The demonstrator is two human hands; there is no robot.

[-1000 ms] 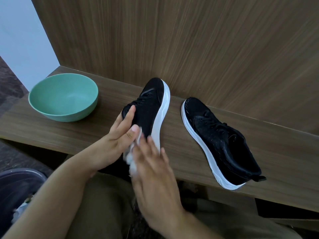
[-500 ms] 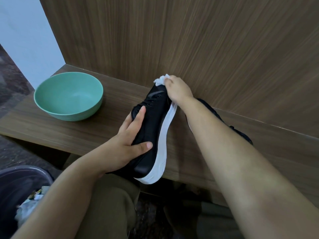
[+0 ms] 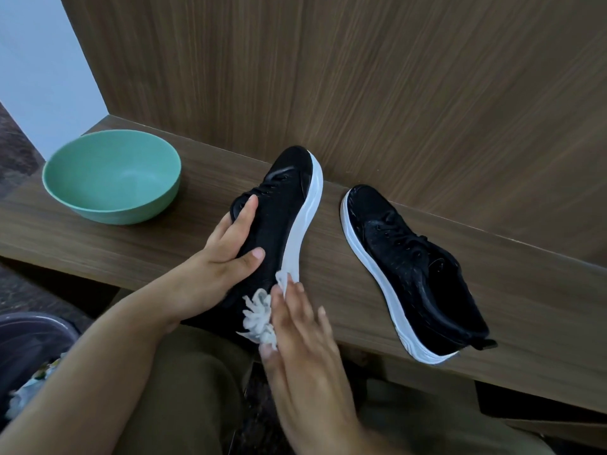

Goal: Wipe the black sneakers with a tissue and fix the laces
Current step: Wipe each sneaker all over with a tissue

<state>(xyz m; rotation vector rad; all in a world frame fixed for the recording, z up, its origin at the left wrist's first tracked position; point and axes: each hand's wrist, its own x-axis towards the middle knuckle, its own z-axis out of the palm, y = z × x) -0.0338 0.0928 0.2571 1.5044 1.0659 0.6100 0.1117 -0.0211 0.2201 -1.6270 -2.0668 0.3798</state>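
sneaker I hold (image 3: 279, 205): black, white sole
other sneaker (image 3: 417, 267): black, white sole
tissue (image 3: 259, 318): white
bowl (image 3: 111, 178): mint green
bench (image 3: 542, 307): brown woodgrain
my trousers (image 3: 184, 389): olive

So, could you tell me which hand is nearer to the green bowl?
Left. The left hand grips the held sneaker beside the green bowl; the right hand presses the tissue farther away.

We see a mint-green bowl (image 3: 111, 178) standing at the left end of a wood-grain shelf (image 3: 460, 274) backed by a matching wood-grain panel (image 3: 361, 77), with a dark bin (image 3: 29, 356) holding crumpled scraps at lower left.
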